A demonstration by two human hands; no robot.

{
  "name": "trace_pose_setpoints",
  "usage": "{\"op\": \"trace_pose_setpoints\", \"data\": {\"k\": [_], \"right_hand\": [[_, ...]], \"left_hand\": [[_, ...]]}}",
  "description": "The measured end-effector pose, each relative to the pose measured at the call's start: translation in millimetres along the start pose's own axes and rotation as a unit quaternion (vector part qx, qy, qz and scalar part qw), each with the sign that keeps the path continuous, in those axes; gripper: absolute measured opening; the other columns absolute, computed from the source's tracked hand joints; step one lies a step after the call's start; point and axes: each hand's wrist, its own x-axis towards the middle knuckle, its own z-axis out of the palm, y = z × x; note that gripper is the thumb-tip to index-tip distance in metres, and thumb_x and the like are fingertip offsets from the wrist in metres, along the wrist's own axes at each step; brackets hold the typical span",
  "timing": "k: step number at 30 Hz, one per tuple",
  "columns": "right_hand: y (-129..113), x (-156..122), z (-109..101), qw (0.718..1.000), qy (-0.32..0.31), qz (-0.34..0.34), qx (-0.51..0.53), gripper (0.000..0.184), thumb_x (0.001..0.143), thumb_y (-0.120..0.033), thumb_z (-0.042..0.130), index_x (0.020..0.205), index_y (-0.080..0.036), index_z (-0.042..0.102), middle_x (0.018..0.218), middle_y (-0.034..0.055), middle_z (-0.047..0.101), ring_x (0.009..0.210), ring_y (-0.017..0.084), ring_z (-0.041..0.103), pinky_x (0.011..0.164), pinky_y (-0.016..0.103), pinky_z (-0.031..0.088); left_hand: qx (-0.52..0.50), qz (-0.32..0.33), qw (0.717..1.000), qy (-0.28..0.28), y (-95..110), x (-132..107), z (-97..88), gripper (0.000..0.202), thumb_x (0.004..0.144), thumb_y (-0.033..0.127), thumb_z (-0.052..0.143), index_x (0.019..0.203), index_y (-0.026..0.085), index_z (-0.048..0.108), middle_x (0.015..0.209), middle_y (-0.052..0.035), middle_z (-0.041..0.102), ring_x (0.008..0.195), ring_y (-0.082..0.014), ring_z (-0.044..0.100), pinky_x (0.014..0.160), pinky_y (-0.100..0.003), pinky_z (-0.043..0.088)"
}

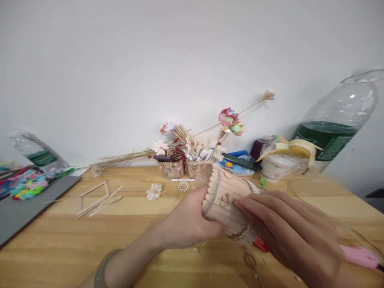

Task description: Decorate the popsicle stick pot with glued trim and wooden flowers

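A round pen holder (232, 206) made of craft sticks is tilted over the table, with glittery trim at its rim and lace at its lower end. My left hand (192, 220) grips it near the rim, the thumb along its side and the other fingers partly hidden. Against the stick wall sits a small beige petal ornament (227, 199). The fingertips of my right hand (288, 228) are pressed together at that ornament's edge. Something red (261, 244) shows beneath the right hand, mostly covered.
Behind stand decorated stick holders (171, 169) filled with paper flowers and pens. Loose craft sticks (100, 200), a pale flower (154, 192) and a wooden ring (183, 186) lie left. A banana peel (300, 148), large bottle (333, 116) and pink tool (360, 257) are right.
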Motion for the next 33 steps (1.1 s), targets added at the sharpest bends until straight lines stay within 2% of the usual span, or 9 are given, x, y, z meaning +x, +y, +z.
{"op": "trace_pose_setpoints", "data": {"k": [9, 13, 19, 27, 30, 33], "right_hand": [[-1, -1, 2, 1.0, 0.009, 0.011, -0.006, 0.021, 0.079, -0.006, 0.058, 0.099, -0.011, 0.062, 0.085, 0.0081, 0.066, 0.088, 0.02, 0.057, 0.074, 0.032, 0.046], [0, 6, 1, 0.998, 0.018, 0.044, 0.037, 0.016, 0.078, -0.004, 0.059, 0.092, -0.013, 0.06, 0.079, 0.0042, 0.064, 0.076, 0.013, 0.058, 0.069, 0.024, 0.046], [1, 9, -1, 0.992, 0.027, 0.103, 0.071, 0.016, 0.082, -0.006, 0.054, 0.094, -0.016, 0.057, 0.085, 0.004, 0.062, 0.076, 0.01, 0.058, 0.07, 0.02, 0.046], [-8, 18, -2, 0.989, 0.044, 0.102, 0.1, 0.028, 0.082, -0.007, 0.047, 0.106, -0.019, 0.053, 0.092, 0.0055, 0.064, 0.087, 0.014, 0.06, 0.074, 0.024, 0.051], [-10, 15, 2, 0.985, 0.03, 0.144, 0.09, 0.022, 0.084, -0.018, 0.05, 0.103, -0.021, 0.058, 0.091, 0.0053, 0.064, 0.083, 0.017, 0.061, 0.072, 0.027, 0.051], [1, -6, 8, 0.967, 0.059, 0.236, 0.083, 0.029, 0.083, -0.021, 0.056, 0.111, -0.025, 0.056, 0.091, 0.0041, 0.061, 0.083, 0.02, 0.06, 0.076, 0.033, 0.047]], "left_hand": [[0.035, 0.011, 0.999, 0.001, 2, 0, 0.2, 0.03, 0.058, 0.003, 0.054, 0.085, 0.016, 0.056, 0.066, 0.0063, 0.05, 0.055, -0.005, 0.041, 0.052, -0.016, 0.036], [0.029, 0.009, 1.0, 0.004, 0, 2, -2.0, 0.03, 0.057, 0.004, 0.058, 0.085, 0.015, 0.058, 0.064, 0.0064, 0.051, 0.054, -0.0052, 0.041, 0.053, -0.017, 0.037], [-0.011, 0.01, 1.0, -0.001, -4, 2, -6.1, 0.038, 0.058, 0.008, 0.065, 0.094, 0.015, 0.059, 0.079, 0.002, 0.063, 0.065, -0.0091, 0.053, 0.06, -0.019, 0.043], [-0.004, 0.03, 1.0, -0.002, 0, -1, -6.4, 0.044, 0.062, 0.009, 0.064, 0.105, 0.016, 0.06, 0.094, -0.0026, 0.069, 0.086, -0.0186, 0.062, 0.073, -0.026, 0.048], [-0.011, 0.029, 0.999, 0.01, 1, 0, -7.9, 0.045, 0.061, 0.01, 0.065, 0.105, 0.015, 0.059, 0.096, -0.0048, 0.069, 0.089, -0.0208, 0.063, 0.076, -0.029, 0.049], [-0.008, 0.05, 0.996, 0.068, 1, 4, -13.8, 0.043, 0.058, 0.011, 0.068, 0.1, 0.014, 0.059, 0.097, -0.0053, 0.068, 0.088, -0.0201, 0.063, 0.078, -0.029, 0.049]]}}
